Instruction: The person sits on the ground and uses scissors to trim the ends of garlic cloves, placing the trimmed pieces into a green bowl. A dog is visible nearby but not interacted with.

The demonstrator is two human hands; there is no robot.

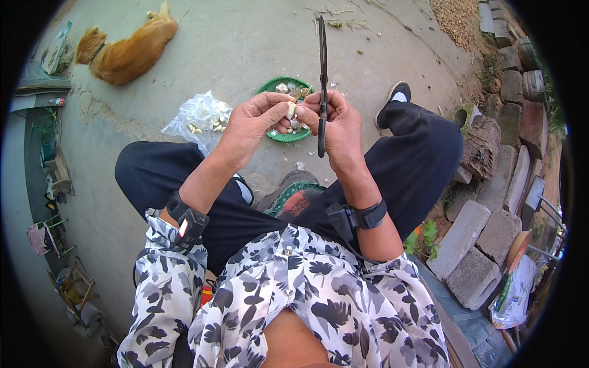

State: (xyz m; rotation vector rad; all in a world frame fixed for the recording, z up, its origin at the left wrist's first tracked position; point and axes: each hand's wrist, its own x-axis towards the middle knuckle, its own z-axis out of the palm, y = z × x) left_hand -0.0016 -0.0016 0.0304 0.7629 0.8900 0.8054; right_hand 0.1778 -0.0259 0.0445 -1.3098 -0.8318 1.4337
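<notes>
A pale garlic clove [291, 110] is pinched between the fingertips of my left hand [248, 122]. My right hand [339, 120] grips dark metal scissors [323, 69], seen edge-on with the long end pointing away from me. Its thumb and forefinger also meet the clove. Below both hands a green woven basket [301, 135] sits on the ground with a garlic bulb [282, 88] and loose skins in it; my fingers hide part of it. To the left, a clear plastic bag [186, 112] lies spread open with several peeled cloves [195, 129] on it.
A tan dog [133, 50] lies on the concrete ground [239, 41] at the upper left. Stacked bricks and blocks [460, 234] line the right side beside a weathered wood block [481, 147]. My knees flank the basket. Scraps of garlic skin dot the concrete.
</notes>
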